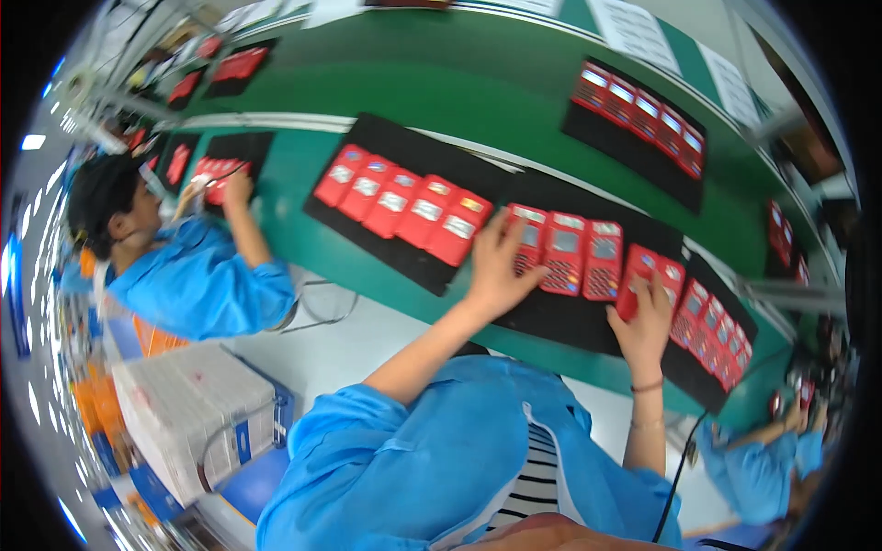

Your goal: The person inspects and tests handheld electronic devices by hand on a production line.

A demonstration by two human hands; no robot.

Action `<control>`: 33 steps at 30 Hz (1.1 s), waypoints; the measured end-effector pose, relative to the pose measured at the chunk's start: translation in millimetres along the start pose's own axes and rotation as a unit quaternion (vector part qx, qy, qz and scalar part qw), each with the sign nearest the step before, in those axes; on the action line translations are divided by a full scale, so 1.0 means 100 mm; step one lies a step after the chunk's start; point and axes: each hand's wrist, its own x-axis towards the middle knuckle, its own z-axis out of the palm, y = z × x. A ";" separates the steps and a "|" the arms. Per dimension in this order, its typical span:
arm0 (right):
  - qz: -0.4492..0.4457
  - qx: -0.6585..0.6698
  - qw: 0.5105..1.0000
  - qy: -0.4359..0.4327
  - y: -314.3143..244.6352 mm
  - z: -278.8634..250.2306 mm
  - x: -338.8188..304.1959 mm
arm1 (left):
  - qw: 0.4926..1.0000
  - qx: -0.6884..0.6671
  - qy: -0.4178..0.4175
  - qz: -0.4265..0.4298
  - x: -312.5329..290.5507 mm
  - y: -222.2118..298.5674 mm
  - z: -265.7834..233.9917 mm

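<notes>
On a black mat in front of me lies a row of red keypad handsets. Three face up, showing grey screens and dark keys, among them a middle handset and another handset. My left hand rests over the leftmost handset, fingers spread along its left side and thumb across its lower keys. Further right, my right hand has its thumb at the left edge of a face-down red handset, its fingertips on top. One more face-down handset lies beside it, partly covered by those fingers.
To the left, a black mat bears several face-down handsets; to the right, another mat bears face-up ones. More handsets lie across the green table. A co-worker sits left, another person right. A dark cable hangs near my right arm.
</notes>
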 end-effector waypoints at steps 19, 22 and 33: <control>0.219 0.331 0.909 0.128 0.76 -0.09 -0.18 | 0.993 0.069 -0.049 0.077 -0.24 0.27 -0.20; 0.138 0.182 0.964 0.132 0.81 0.10 -0.26 | 0.990 0.082 -0.057 0.100 -0.27 0.30 -0.12; 0.055 0.500 0.841 -0.200 -0.63 -0.07 -0.19 | 0.984 0.169 0.051 -0.029 0.18 -0.89 -1.21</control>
